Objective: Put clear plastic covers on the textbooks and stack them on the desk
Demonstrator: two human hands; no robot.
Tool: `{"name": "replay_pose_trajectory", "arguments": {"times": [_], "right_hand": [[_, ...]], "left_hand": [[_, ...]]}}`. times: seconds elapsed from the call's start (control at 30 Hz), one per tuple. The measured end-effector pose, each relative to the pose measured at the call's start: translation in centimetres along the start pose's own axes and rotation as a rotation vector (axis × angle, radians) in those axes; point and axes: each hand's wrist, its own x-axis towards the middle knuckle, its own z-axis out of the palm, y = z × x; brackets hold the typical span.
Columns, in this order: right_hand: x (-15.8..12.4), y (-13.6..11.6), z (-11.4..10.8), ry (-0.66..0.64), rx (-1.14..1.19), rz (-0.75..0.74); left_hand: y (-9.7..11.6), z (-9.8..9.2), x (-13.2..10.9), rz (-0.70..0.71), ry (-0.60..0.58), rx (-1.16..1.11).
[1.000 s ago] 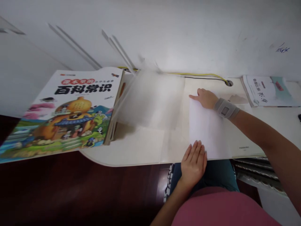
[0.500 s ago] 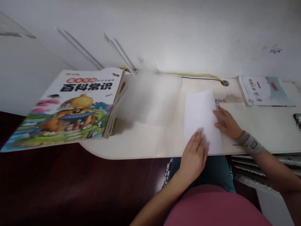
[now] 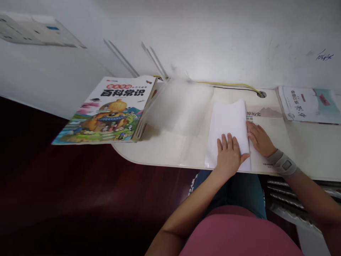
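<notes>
A white folded sheet of paper (image 3: 227,117) lies over the left part of a pale booklet (image 3: 268,129) with a mountain picture and Chinese print. My left hand (image 3: 229,155) presses flat on the paper's lower half, fingers spread and thumb out near its right edge. Beside that edge rests my right hand (image 3: 261,139), fingers stretched out and touching the booklet and the paper's border. A grey band is around my right wrist. To the left of the paper, a clear, wrinkled plastic sheet (image 3: 181,108) spreads over the table.
A stack of books with a colourful cover (image 3: 114,113) overhangs the table's left end. Another book (image 3: 310,105) lies at the right back. A yellow cable (image 3: 229,84) runs along the wall to a round hole. The white table (image 3: 157,153) has a rounded left corner.
My left hand has opened out and flattened, its fingers spreading on the paper. My right hand stays by the paper's right edge. The view has swung left, showing a wall socket.
</notes>
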Motion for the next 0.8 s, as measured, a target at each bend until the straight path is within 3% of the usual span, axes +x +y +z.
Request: {"name": "replay_pose_trajectory", "arguments": {"times": [0.67,0.8], "right_hand": [[0.2,-0.2,0.4,0.008,-0.076,0.001],[0.2,-0.1,0.4,0.000,-0.096,-0.002]], "left_hand": [[-2.8,-0.5,-0.8,-0.115,0.009,0.053],[-2.1,-0.9,-1.2,-0.041,0.064,-0.032]]}}
